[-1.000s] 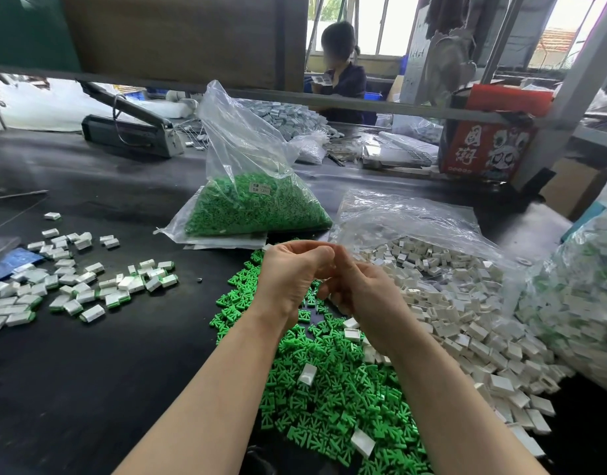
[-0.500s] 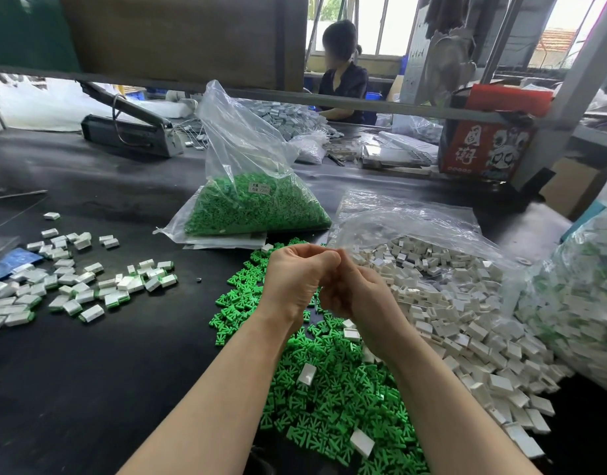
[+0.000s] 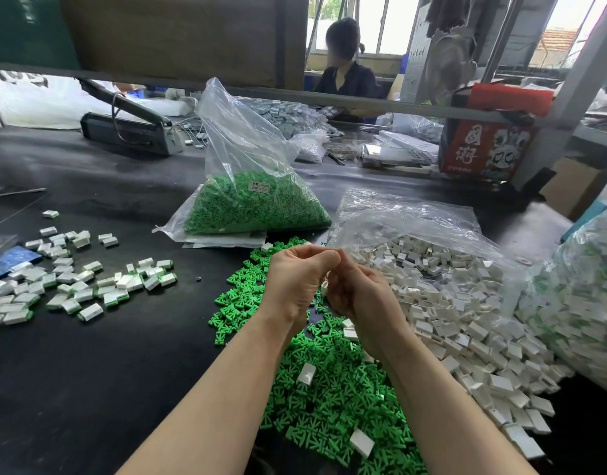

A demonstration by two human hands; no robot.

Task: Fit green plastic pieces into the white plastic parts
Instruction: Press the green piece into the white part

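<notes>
There is one view, from a wide-angle camera worn on the person's head. It looks forward and down across the black table (image 3: 89, 371), close over both forearms, which reach in from the bottom edge. The left hand (image 3: 295, 286) and right hand (image 3: 360, 296) sit near the centre. Straight lines bow toward the edges. Farther off, it takes in another person (image 3: 345, 73) seated across the table.
</notes>
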